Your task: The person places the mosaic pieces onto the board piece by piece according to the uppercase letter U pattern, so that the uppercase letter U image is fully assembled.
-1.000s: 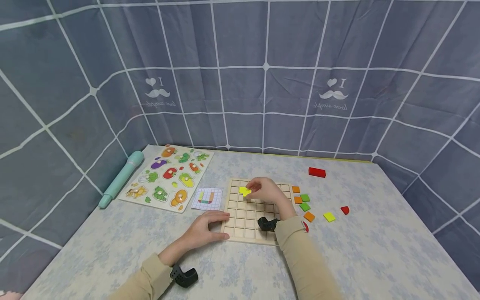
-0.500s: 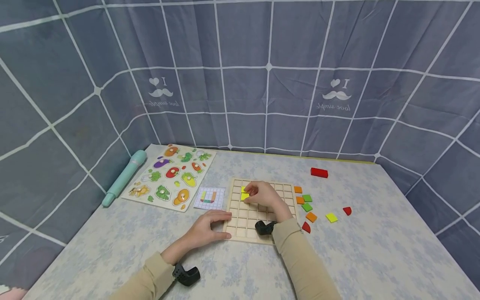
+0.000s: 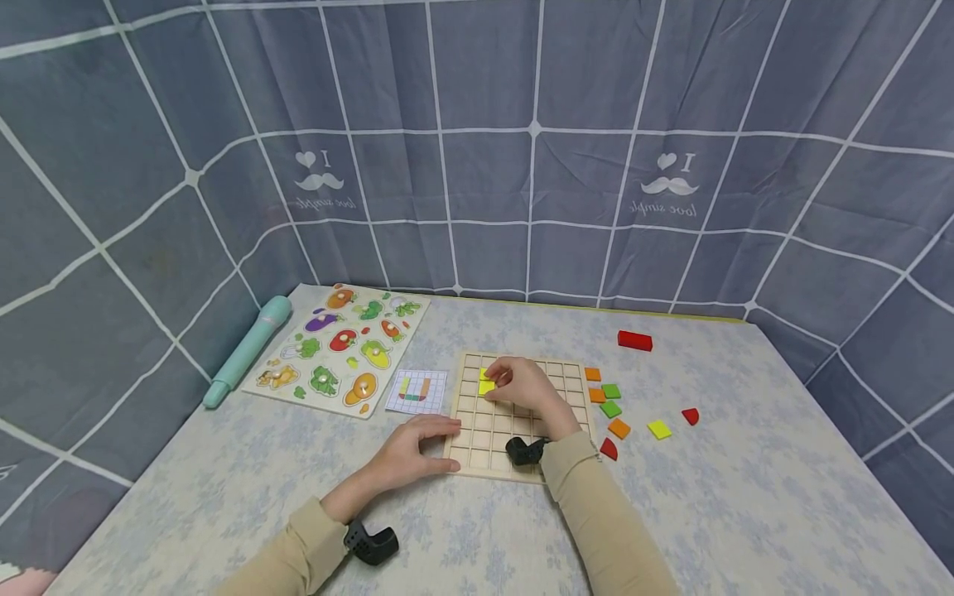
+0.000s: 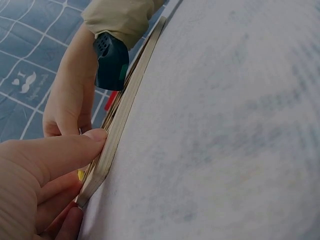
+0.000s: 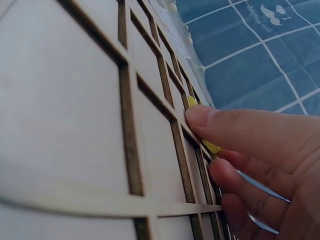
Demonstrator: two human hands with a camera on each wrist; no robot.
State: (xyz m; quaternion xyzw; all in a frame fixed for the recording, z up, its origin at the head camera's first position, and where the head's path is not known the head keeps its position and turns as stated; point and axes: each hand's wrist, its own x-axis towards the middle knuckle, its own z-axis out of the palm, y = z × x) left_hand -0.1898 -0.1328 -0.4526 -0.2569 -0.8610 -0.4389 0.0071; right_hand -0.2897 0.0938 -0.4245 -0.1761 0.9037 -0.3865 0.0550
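A wooden grid board (image 3: 477, 430) lies in the middle of the table. My left hand (image 3: 406, 451) rests on its left edge, thumb and fingers apart with their tips touching the rim. Over the board's upper left, my right hand (image 3: 525, 387) pinches a yellow square tile (image 3: 486, 388) at a cell. Another yellow tile (image 3: 484, 373) lies just beyond it, partly covered by the fingers. In the right wrist view, the thumb (image 5: 202, 114) covers part of the yellow pieces (image 5: 211, 147). A small card with a coloured pattern (image 3: 417, 392) lies left of the board.
Right of the board lie orange tiles (image 3: 619, 428), green tiles (image 3: 611, 409), a yellow tile (image 3: 659, 430) and red quarter-rounds (image 3: 691, 416). A red block (image 3: 635, 341) is farther back. At left are a vegetable puzzle board (image 3: 339, 348) and a teal stick (image 3: 246, 352).
The right hand has brought the yellow tile down slightly toward me, into line with the other yellow tile. During the last half second both hands have stayed almost still.
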